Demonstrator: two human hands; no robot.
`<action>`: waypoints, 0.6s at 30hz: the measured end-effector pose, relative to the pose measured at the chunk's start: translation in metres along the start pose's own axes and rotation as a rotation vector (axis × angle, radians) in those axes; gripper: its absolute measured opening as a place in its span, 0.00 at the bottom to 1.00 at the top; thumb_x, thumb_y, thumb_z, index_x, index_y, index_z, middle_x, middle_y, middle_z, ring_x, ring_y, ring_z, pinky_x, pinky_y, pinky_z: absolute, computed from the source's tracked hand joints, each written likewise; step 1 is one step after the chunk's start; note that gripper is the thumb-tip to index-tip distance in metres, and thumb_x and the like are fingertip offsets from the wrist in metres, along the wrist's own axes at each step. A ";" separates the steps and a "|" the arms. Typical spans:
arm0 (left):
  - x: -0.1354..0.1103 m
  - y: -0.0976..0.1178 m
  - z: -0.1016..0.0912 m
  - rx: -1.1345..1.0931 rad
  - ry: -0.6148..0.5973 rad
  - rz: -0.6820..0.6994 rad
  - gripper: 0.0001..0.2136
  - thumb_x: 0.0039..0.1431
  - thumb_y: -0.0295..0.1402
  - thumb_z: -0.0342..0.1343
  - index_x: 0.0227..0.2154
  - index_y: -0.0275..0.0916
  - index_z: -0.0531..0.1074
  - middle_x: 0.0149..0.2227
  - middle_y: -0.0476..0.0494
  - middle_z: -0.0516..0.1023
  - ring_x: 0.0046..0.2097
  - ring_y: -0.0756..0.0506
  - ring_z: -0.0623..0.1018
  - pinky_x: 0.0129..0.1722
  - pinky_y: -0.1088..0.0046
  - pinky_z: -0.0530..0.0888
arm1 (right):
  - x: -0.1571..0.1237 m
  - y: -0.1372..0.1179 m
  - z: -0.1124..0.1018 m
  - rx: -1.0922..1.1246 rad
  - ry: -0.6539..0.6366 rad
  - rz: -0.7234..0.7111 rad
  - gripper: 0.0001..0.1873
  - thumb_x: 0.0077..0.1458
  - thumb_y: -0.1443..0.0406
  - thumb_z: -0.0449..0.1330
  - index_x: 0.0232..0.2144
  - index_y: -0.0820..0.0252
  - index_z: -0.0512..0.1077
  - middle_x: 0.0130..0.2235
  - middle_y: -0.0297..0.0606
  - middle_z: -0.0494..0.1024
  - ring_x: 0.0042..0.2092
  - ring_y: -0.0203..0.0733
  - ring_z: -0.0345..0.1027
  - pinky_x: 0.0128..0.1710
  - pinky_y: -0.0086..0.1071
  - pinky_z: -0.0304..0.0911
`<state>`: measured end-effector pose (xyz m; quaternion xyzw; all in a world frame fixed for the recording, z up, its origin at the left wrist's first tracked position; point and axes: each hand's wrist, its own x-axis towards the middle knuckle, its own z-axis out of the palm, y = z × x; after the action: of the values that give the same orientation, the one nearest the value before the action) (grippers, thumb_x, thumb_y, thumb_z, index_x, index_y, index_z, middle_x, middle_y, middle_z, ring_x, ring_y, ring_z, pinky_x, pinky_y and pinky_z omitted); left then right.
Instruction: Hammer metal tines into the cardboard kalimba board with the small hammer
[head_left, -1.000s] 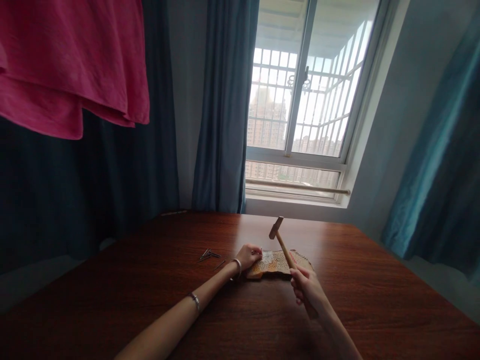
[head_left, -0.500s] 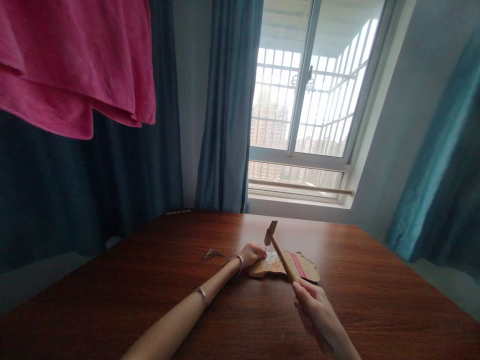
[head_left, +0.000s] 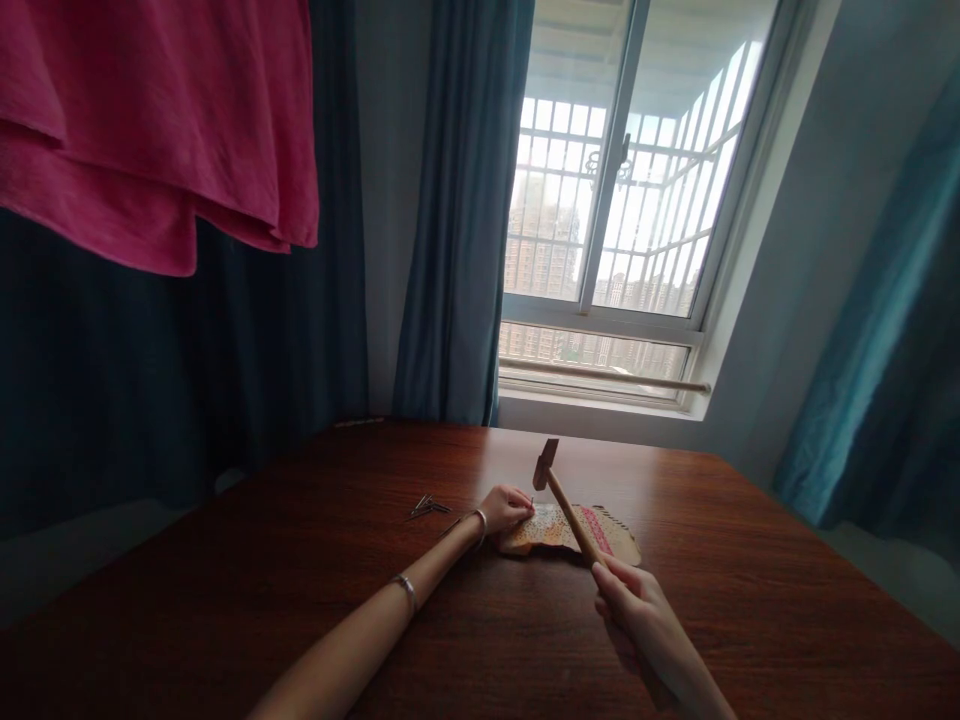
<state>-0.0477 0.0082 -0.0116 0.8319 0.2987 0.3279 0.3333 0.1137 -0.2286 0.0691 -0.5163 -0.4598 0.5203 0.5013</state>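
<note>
My left hand pinches a thin upright nail over the left part of a flat, speckled board that looks like wood or cardboard. A pink band crosses the board, and its lower edge is uneven. Wrapped round the wooden handle of a hammer, my right hand is closed. The hammer's head is raised above the board, slightly right of the nail and apart from it. Left of my left hand lies a small pile of nails.
The brown wooden table spreads under everything. Behind it stand a barred window and blue curtains. A pink cloth hangs at the upper left.
My right hand and the hammer have shifted slightly right, so the head stands a little farther from the nail. My left hand keeps its pinch.
</note>
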 end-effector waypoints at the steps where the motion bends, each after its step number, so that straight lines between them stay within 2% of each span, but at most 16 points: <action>1: 0.000 0.002 -0.001 -0.001 -0.002 0.002 0.12 0.46 0.37 0.57 0.30 0.35 0.78 0.35 0.42 0.78 0.36 0.47 0.75 0.35 0.77 0.69 | 0.000 0.000 0.000 -0.004 0.002 0.002 0.20 0.47 0.48 0.55 0.31 0.59 0.62 0.17 0.23 0.60 0.11 0.22 0.43 0.07 0.19 0.42; 6: -0.002 0.009 -0.003 0.005 -0.025 -0.023 0.12 0.46 0.38 0.56 0.29 0.35 0.78 0.33 0.43 0.78 0.35 0.48 0.75 0.33 0.77 0.69 | 0.000 0.001 0.001 -0.057 -0.021 0.036 0.20 0.47 0.49 0.55 0.29 0.59 0.61 0.17 0.24 0.61 0.11 0.22 0.43 0.07 0.18 0.42; 11: -0.003 0.010 -0.004 0.057 -0.019 -0.047 0.12 0.46 0.38 0.56 0.29 0.35 0.78 0.32 0.44 0.78 0.34 0.48 0.75 0.33 0.78 0.67 | -0.001 0.002 0.002 -0.086 -0.029 -0.005 0.19 0.49 0.49 0.54 0.28 0.59 0.62 0.17 0.24 0.60 0.11 0.23 0.44 0.07 0.19 0.43; 18: -0.003 0.009 -0.003 0.059 0.019 -0.119 0.13 0.45 0.40 0.57 0.30 0.36 0.78 0.32 0.45 0.79 0.35 0.47 0.75 0.35 0.77 0.68 | -0.002 0.002 0.003 0.004 0.000 0.049 0.19 0.48 0.49 0.55 0.30 0.59 0.62 0.17 0.23 0.59 0.11 0.21 0.42 0.07 0.17 0.41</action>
<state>-0.0488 0.0017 -0.0042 0.8189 0.3606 0.3066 0.3246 0.1101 -0.2304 0.0677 -0.5262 -0.4463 0.5333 0.4894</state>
